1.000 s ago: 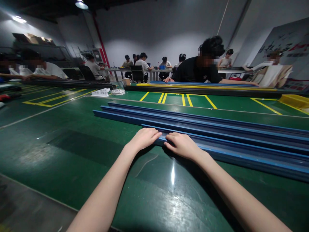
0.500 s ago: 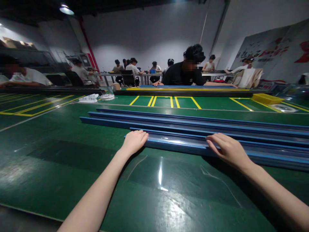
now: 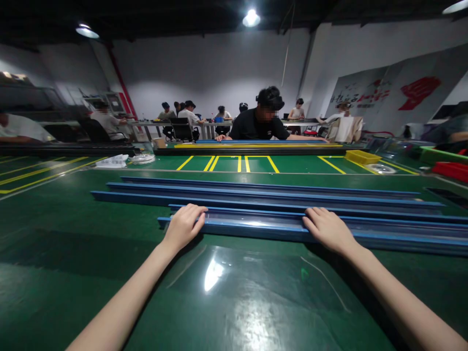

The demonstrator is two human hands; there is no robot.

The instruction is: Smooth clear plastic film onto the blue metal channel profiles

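Note:
A long blue channel profile (image 3: 252, 233) lies across the green table in front of me. My left hand (image 3: 185, 224) holds it near its left end, fingers curled over the rails and thumb at the near side. Farther right along the same channel, my right hand (image 3: 327, 226) also grips it, fingertips inside the trough and thumb against the near rail. A glossy reflection shows in the trough between my hands. Just behind lie more blue channels (image 3: 219, 199), side by side. Between my forearms, what looks like a clear plastic sheet (image 3: 252, 273) lies flat on the table.
Across the table a co-worker in black (image 3: 258, 124) leans over blue, yellow and black profiles (image 3: 256, 146). A yellow tray (image 3: 361, 157), a red tray (image 3: 451, 170) and a white coil (image 3: 142, 159) stand around. Yellow tape lines (image 3: 239, 164) mark the far tabletop. Other people sit behind.
My view has turned right and tilted up, so the scene sits farther left and lower. Both hands remain at the same channel, the left slightly farther from its end.

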